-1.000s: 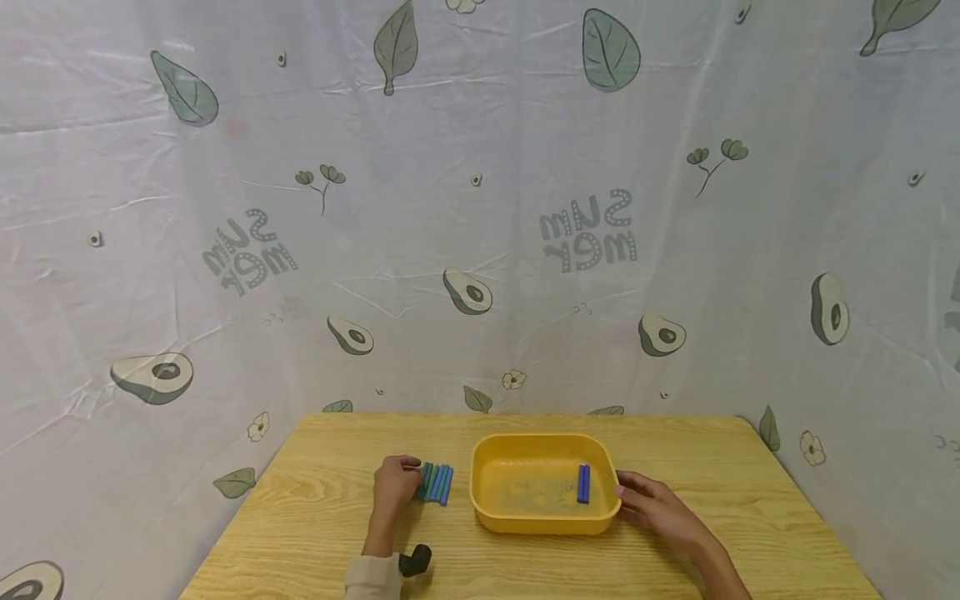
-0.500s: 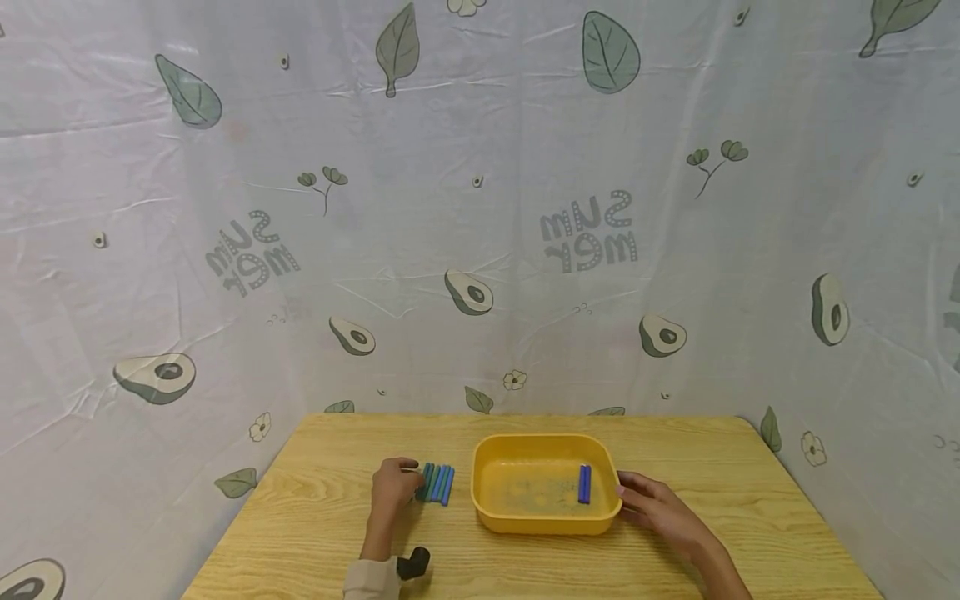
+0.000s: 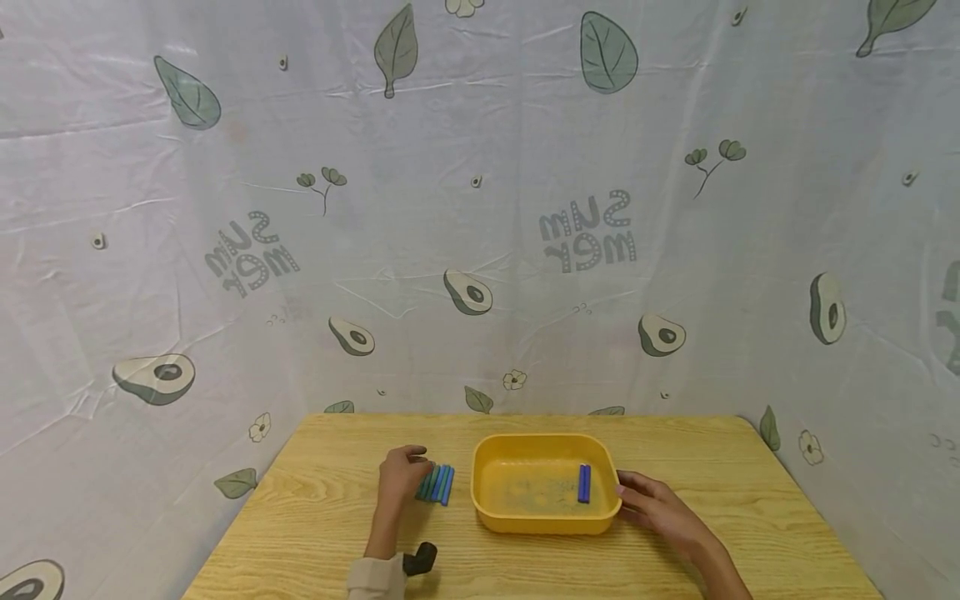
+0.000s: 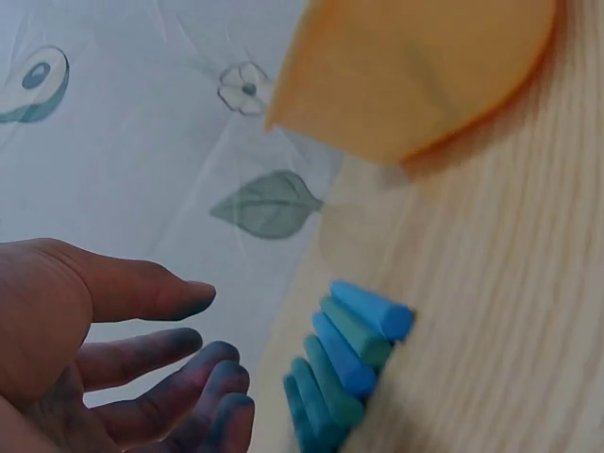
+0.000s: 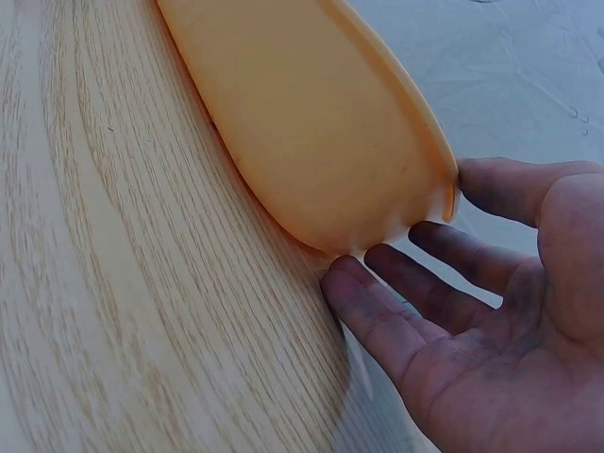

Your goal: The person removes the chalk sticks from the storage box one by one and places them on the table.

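My left hand point(image 3: 401, 477) hovers at the left end of a row of several chalk sticks point(image 3: 444, 486), blue and teal, lying side by side on the table. In the left wrist view its fingers are loosely bent, with dusty, stained tips and nothing between them; the chalk sticks point(image 4: 344, 354) lie to their right. My right hand point(image 3: 656, 510) rests against the right end of a yellow plastic tub point(image 3: 543, 525). In the right wrist view the thumb touches the tub's rim and the other fingertips touch its outer wall point(image 5: 311, 179). Two blue-violet chalk sticks point(image 3: 583, 483) lie inside the tub.
The wooden table point(image 3: 480, 575) carries the tub near its middle, with the chalk row to the tub's left. Behind the table hangs a patterned curtain point(image 3: 480, 250). A black wrist mount point(image 3: 420, 558) sticks out beside the left sleeve point(image 3: 377, 577).
My left hand has shifted slightly right and away from me, and now covers part of the row's left end. The right hand and the tub have stayed in place.
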{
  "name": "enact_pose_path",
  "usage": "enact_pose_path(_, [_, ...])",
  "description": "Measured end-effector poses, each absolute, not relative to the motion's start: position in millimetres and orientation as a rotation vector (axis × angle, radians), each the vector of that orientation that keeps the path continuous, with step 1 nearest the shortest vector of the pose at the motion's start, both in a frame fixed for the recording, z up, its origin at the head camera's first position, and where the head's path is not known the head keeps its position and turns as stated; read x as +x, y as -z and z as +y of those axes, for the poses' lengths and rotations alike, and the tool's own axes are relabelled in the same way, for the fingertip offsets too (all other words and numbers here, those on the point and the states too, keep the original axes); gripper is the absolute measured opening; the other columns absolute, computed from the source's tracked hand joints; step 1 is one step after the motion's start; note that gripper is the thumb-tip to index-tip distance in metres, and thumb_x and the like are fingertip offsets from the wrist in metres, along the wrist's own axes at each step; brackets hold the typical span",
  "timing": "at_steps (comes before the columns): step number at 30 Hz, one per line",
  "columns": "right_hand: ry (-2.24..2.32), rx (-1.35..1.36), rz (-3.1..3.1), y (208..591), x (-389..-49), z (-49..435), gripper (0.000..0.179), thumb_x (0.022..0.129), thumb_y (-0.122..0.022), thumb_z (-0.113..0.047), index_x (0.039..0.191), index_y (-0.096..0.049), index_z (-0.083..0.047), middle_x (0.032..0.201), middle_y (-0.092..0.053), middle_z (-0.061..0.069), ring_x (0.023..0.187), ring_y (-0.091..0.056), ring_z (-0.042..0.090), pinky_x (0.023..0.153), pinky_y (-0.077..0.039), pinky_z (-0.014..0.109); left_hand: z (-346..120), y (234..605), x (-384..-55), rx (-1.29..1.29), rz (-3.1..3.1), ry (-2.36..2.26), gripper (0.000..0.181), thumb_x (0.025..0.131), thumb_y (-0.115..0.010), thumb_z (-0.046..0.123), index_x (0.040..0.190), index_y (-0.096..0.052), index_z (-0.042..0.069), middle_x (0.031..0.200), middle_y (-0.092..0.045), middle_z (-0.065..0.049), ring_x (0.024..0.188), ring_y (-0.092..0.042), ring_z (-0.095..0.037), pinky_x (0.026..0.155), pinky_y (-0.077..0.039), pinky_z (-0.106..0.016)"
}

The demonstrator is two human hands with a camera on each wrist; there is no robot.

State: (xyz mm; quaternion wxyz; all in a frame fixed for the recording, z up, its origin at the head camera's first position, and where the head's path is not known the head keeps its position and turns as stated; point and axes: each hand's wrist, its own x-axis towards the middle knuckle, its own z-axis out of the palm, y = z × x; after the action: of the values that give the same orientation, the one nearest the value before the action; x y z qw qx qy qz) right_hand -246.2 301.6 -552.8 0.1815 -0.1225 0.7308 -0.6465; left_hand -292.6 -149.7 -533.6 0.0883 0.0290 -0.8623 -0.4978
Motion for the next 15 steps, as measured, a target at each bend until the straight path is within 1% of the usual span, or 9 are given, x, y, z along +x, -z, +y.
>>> enact_pose_path(3, [1.824,-0.358,2.06,552.6,-246.2,301.9,0.074,0.117,-0.046,-0.033,0.165,-0.018,0.016,0.168,-0.026,0.041,0.148,-0.053,0.043,0.112,-0.056,0.041,-142.1,528.4,-293.8,0.053,-2.55,1.511,0.047,0.093,-0.076,0.011,0.135,-0.069,-0.01,0.111,-0.079,-0.024,0.099,-0.076,-0.04,0.087,-0.064,-0.054])
enact_pose_path(8, [1.822,-0.363,2.049,553.1,-246.9,302.5,0.073,0.117,-0.046,-0.033,0.165,-0.018,0.015,0.167,-0.027,0.04,0.147,-0.054,0.042,0.113,-0.055,0.043,-126.9,518.8,-295.4,0.0,-2.536,1.53,0.045,0.094,-0.077,0.013,0.134,-0.07,-0.008,0.109,-0.08,-0.023,0.096,-0.077,-0.038,0.087,-0.064,-0.054])
enact_pose_path(11, [1.824,-0.364,2.046,552.8,-246.6,302.2,0.073,0.117,-0.046,-0.032,0.165,-0.018,0.015,0.167,-0.027,0.041,0.147,-0.054,0.042,0.114,-0.055,0.043,-117.7,513.1,-295.7,-0.024,-2.528,1.56,0.046,0.095,-0.077,0.013,0.136,-0.069,-0.007,0.11,-0.08,-0.022,0.096,-0.078,-0.036,0.084,-0.065,-0.051])
enact_pose_path(15, [1.832,-0.368,2.038,552.8,-246.5,302.7,0.072,0.117,-0.045,-0.031,0.165,-0.018,0.016,0.167,-0.027,0.041,0.147,-0.054,0.042,0.114,-0.054,0.045,-103.7,504.9,-296.8,-0.067,-2.513,1.611,0.047,0.095,-0.077,0.012,0.136,-0.068,-0.009,0.111,-0.078,-0.024,0.093,-0.077,-0.034,0.076,-0.066,-0.044])
